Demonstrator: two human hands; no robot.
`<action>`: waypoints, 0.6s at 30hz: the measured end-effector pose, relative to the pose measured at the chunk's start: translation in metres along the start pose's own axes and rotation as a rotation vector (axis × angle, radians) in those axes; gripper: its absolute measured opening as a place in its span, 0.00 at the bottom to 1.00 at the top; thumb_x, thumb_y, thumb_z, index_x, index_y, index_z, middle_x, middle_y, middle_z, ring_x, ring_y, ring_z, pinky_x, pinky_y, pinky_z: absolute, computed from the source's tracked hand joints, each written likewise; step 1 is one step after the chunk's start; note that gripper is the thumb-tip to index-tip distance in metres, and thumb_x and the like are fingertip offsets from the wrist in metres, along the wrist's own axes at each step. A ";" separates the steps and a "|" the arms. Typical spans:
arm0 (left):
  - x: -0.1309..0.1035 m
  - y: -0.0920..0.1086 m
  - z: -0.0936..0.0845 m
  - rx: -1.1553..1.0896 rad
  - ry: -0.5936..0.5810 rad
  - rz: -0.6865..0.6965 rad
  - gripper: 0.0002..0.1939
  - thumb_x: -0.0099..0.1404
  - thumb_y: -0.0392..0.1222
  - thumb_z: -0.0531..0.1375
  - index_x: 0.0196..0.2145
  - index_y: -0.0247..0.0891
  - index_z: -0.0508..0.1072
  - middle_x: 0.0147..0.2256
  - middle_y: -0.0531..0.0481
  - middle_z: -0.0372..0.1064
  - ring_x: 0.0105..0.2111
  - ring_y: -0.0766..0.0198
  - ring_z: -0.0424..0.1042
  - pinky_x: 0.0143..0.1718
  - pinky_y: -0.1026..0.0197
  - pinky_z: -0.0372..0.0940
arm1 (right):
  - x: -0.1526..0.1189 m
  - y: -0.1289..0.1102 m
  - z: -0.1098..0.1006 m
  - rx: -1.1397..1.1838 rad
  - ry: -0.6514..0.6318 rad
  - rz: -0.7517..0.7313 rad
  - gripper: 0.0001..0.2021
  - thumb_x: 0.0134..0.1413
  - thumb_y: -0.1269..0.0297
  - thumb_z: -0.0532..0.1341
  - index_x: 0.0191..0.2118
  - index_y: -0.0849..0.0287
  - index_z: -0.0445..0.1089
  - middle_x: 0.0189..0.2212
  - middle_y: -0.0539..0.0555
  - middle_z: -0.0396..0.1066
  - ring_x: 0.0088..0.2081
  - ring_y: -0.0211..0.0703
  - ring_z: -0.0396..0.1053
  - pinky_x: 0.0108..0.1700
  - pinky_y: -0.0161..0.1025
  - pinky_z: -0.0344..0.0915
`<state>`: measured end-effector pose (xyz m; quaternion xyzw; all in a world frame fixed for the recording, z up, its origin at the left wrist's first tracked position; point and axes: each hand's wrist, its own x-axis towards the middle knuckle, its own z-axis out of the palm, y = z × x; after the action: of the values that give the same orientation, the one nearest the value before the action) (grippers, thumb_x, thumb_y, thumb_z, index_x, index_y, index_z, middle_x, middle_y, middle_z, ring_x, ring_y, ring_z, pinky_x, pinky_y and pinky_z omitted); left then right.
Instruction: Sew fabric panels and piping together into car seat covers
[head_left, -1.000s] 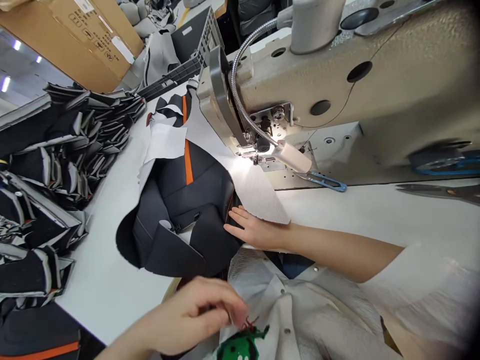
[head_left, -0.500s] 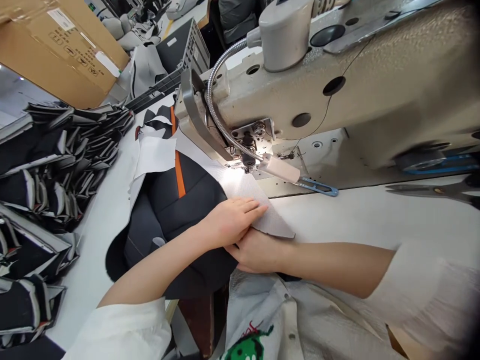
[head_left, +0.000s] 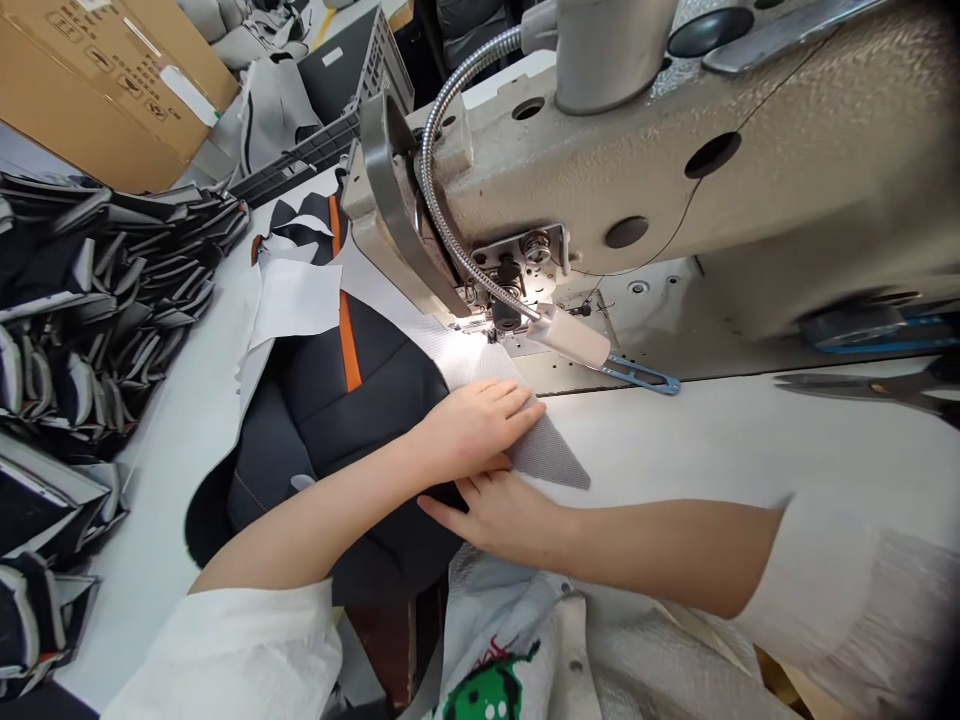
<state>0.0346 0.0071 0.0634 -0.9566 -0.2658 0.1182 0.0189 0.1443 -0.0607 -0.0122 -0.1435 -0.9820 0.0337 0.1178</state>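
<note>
My left hand (head_left: pixel 480 425) lies flat with fingers stretched over a light grey mesh fabric piece (head_left: pixel 553 455), just in front of the lit needle area (head_left: pixel 491 335) of a sewing machine (head_left: pixel 600 180). Below it, my right hand (head_left: pixel 510 515) rests on a black padded cover (head_left: pixel 360 430) with an orange strip (head_left: pixel 348 345). Its thumb is spread away from the fingers, whose tips are partly hidden beside my left hand. The grey piece runs under the presser foot along the cover's edge, and its pointed corner lies on the white table.
Blue thread snips (head_left: pixel 641 375) lie by the lamp head (head_left: pixel 574 337), and scissors (head_left: pixel 862 388) to the right. Stacked black-and-grey pieces (head_left: pixel 97 310) line the left side. A cardboard box (head_left: pixel 112 90) and a dark plastic crate (head_left: pixel 360 75) stand behind.
My right hand has loosened, with its thumb now spread out to the left over the black cover. My left hand has stayed flat on the grey fabric. The view has shifted slightly.
</note>
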 end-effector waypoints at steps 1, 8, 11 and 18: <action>0.000 0.002 0.000 0.022 0.000 0.006 0.24 0.63 0.45 0.59 0.54 0.30 0.64 0.52 0.36 0.66 0.53 0.52 0.65 0.51 0.53 0.63 | 0.000 -0.001 0.001 -0.003 0.022 0.020 0.27 0.59 0.69 0.54 0.64 0.53 0.53 0.44 0.66 0.70 0.40 0.56 0.71 0.36 0.47 0.65; 0.004 0.008 -0.001 0.031 0.007 0.018 0.22 0.65 0.41 0.56 0.55 0.32 0.64 0.52 0.37 0.66 0.51 0.54 0.67 0.50 0.53 0.64 | 0.000 -0.003 0.004 0.032 0.034 0.051 0.25 0.61 0.69 0.51 0.63 0.48 0.53 0.43 0.64 0.71 0.38 0.57 0.72 0.34 0.49 0.66; 0.002 0.009 -0.001 0.028 -0.036 -0.032 0.26 0.62 0.45 0.60 0.55 0.31 0.64 0.53 0.35 0.65 0.53 0.52 0.66 0.50 0.54 0.64 | 0.000 -0.003 0.003 0.040 0.001 0.034 0.26 0.60 0.70 0.52 0.63 0.49 0.52 0.43 0.64 0.71 0.37 0.55 0.72 0.32 0.46 0.66; 0.013 0.027 0.017 0.154 0.114 -0.121 0.16 0.69 0.32 0.49 0.52 0.27 0.67 0.52 0.34 0.68 0.52 0.54 0.69 0.48 0.56 0.67 | -0.003 -0.004 0.010 0.073 0.153 0.076 0.22 0.61 0.68 0.52 0.60 0.50 0.58 0.50 0.61 0.69 0.46 0.55 0.69 0.48 0.52 0.63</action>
<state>0.0549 -0.0095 0.0417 -0.9396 -0.3118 0.0826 0.1147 0.1436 -0.0660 -0.0225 -0.1785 -0.9621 0.0630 0.1965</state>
